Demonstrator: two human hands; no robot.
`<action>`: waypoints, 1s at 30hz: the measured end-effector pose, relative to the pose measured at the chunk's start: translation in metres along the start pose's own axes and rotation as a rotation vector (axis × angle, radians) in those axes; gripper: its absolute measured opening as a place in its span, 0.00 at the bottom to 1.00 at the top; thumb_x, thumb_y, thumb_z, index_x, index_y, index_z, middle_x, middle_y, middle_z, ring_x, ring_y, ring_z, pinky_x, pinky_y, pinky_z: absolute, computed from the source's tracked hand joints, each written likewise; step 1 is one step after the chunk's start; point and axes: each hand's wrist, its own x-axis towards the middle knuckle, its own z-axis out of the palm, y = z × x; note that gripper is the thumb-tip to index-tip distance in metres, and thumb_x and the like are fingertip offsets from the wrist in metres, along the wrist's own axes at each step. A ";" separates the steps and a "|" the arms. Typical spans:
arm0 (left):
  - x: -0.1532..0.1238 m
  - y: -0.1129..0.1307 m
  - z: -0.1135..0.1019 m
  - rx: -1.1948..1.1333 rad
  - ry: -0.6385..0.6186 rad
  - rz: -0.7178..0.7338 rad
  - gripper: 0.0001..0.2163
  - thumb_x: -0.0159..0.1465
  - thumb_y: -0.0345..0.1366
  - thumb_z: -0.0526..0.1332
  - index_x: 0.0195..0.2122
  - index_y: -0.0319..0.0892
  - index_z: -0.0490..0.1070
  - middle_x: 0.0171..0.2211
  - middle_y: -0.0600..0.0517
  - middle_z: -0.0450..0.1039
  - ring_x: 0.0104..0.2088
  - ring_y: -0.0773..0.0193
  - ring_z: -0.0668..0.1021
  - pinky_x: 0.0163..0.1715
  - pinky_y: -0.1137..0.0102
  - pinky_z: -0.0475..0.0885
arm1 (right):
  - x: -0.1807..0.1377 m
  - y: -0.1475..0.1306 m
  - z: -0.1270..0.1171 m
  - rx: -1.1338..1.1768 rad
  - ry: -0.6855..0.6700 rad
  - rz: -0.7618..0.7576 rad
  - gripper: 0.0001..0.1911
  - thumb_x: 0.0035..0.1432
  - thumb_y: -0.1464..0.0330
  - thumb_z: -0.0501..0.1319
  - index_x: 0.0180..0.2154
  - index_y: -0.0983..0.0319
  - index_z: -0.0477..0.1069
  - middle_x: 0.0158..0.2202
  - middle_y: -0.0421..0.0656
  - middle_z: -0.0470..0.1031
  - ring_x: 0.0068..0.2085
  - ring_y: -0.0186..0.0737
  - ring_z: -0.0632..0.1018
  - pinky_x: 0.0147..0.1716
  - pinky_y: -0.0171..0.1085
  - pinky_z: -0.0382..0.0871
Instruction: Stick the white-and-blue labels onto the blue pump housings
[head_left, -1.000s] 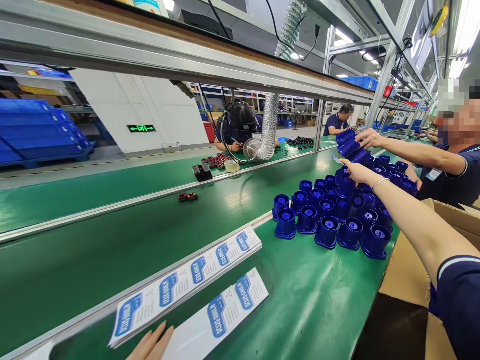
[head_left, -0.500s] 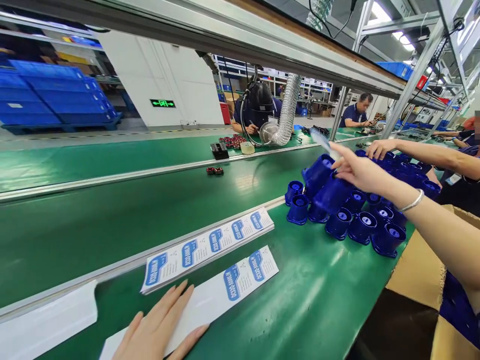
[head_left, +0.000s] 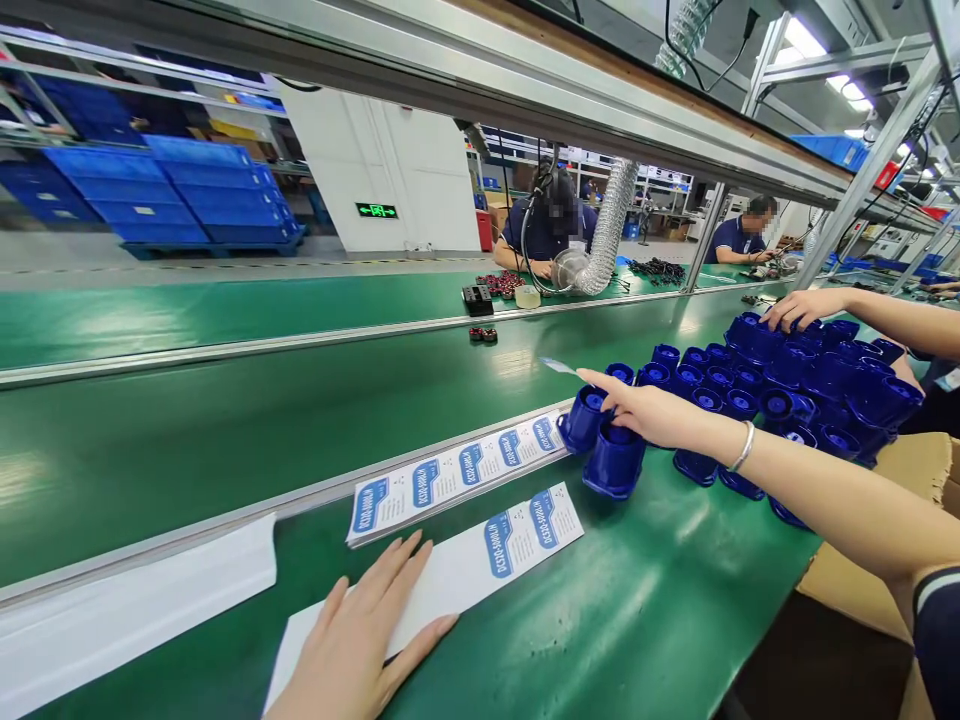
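My left hand (head_left: 367,620) lies flat with fingers spread on a label sheet (head_left: 525,530), its two blue-and-white labels showing at the right end. Just beyond it is a stack of label sheets (head_left: 465,475). My right hand (head_left: 637,408), with a silver bangle on the wrist, is closed on two dark blue plastic housings, one nearer (head_left: 613,465) and one farther (head_left: 583,418). A peeled label (head_left: 559,367) sticks out from its index fingertip. How far the fingers reach into the housings is hidden.
Many more blue housings (head_left: 795,365) crowd the right of the green bench, where a co-worker's hand (head_left: 802,308) touches them. White backing paper (head_left: 150,610) lies at left. A cardboard box (head_left: 862,590) stands below the bench edge. A metal rail (head_left: 315,510) runs along the bench.
My right hand has brought the two blue housings left and down from above the group to beside the label stack. The left hand stays on its sheet. The view has turned to the left.
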 end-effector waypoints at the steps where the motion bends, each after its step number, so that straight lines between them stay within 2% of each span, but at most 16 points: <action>1: 0.000 0.001 -0.001 -0.001 0.001 -0.003 0.32 0.69 0.56 0.48 0.69 0.44 0.57 0.69 0.43 0.60 0.67 0.44 0.64 0.62 0.39 0.63 | 0.008 0.002 -0.002 -0.020 0.015 0.007 0.45 0.64 0.81 0.56 0.72 0.52 0.36 0.51 0.47 0.78 0.49 0.45 0.80 0.48 0.41 0.74; 6: 0.008 0.010 -0.021 -0.024 0.019 0.002 0.34 0.65 0.59 0.53 0.66 0.43 0.62 0.67 0.40 0.61 0.65 0.40 0.67 0.60 0.40 0.65 | 0.041 0.009 -0.003 -0.249 -0.084 0.093 0.48 0.61 0.84 0.56 0.73 0.57 0.33 0.46 0.49 0.79 0.42 0.44 0.81 0.39 0.34 0.72; 10: 0.018 0.017 -0.041 -0.002 0.091 0.006 0.34 0.64 0.60 0.53 0.63 0.40 0.67 0.64 0.36 0.65 0.61 0.37 0.71 0.57 0.39 0.67 | 0.056 0.009 0.002 -0.308 -0.189 0.101 0.50 0.55 0.87 0.58 0.72 0.60 0.39 0.37 0.48 0.80 0.29 0.42 0.79 0.27 0.31 0.65; 14: 0.028 0.026 -0.056 0.054 0.149 0.041 0.34 0.67 0.60 0.48 0.61 0.37 0.68 0.64 0.34 0.65 0.63 0.36 0.68 0.58 0.37 0.66 | 0.063 0.008 0.004 -0.340 -0.252 0.076 0.51 0.52 0.88 0.57 0.72 0.61 0.42 0.35 0.49 0.80 0.29 0.44 0.79 0.24 0.31 0.60; 17: 0.049 0.037 -0.068 0.059 0.102 0.047 0.33 0.69 0.58 0.47 0.62 0.36 0.67 0.65 0.35 0.64 0.66 0.37 0.64 0.61 0.39 0.63 | 0.062 0.010 0.004 -0.343 -0.255 0.057 0.51 0.52 0.88 0.58 0.72 0.61 0.41 0.37 0.50 0.79 0.32 0.45 0.79 0.26 0.32 0.61; 20: 0.088 0.048 -0.077 0.025 -0.061 0.005 0.31 0.70 0.54 0.50 0.65 0.35 0.63 0.68 0.35 0.59 0.68 0.37 0.60 0.63 0.40 0.60 | 0.058 0.014 0.004 -0.320 -0.248 0.037 0.51 0.53 0.87 0.59 0.72 0.61 0.41 0.37 0.49 0.79 0.31 0.43 0.78 0.29 0.32 0.63; 22: 0.122 0.053 -0.078 -0.006 -0.193 -0.025 0.31 0.69 0.49 0.53 0.67 0.33 0.59 0.69 0.34 0.55 0.69 0.38 0.57 0.65 0.42 0.57 | 0.054 0.016 0.005 -0.294 -0.233 0.018 0.48 0.56 0.86 0.59 0.72 0.62 0.41 0.37 0.49 0.79 0.32 0.42 0.78 0.31 0.33 0.64; 24: 0.155 0.054 -0.071 -0.022 -0.248 -0.017 0.31 0.68 0.48 0.55 0.67 0.33 0.58 0.70 0.33 0.53 0.70 0.38 0.56 0.65 0.43 0.56 | 0.050 0.017 0.007 -0.265 -0.209 -0.007 0.46 0.57 0.85 0.59 0.72 0.63 0.42 0.39 0.50 0.79 0.34 0.43 0.78 0.33 0.34 0.66; 26: 0.181 0.051 -0.059 -0.037 -0.278 0.012 0.35 0.65 0.50 0.59 0.68 0.35 0.57 0.70 0.32 0.53 0.70 0.38 0.56 0.65 0.41 0.56 | 0.047 0.018 0.011 -0.237 -0.181 -0.031 0.46 0.57 0.84 0.60 0.71 0.62 0.44 0.43 0.52 0.78 0.38 0.45 0.79 0.36 0.35 0.68; 30: 0.203 0.040 -0.037 -0.083 -0.326 0.090 0.41 0.58 0.55 0.65 0.67 0.36 0.58 0.66 0.32 0.61 0.64 0.39 0.67 0.61 0.47 0.64 | 0.041 0.022 0.021 -0.190 -0.113 -0.062 0.45 0.59 0.83 0.59 0.71 0.60 0.42 0.50 0.53 0.74 0.42 0.45 0.79 0.40 0.38 0.71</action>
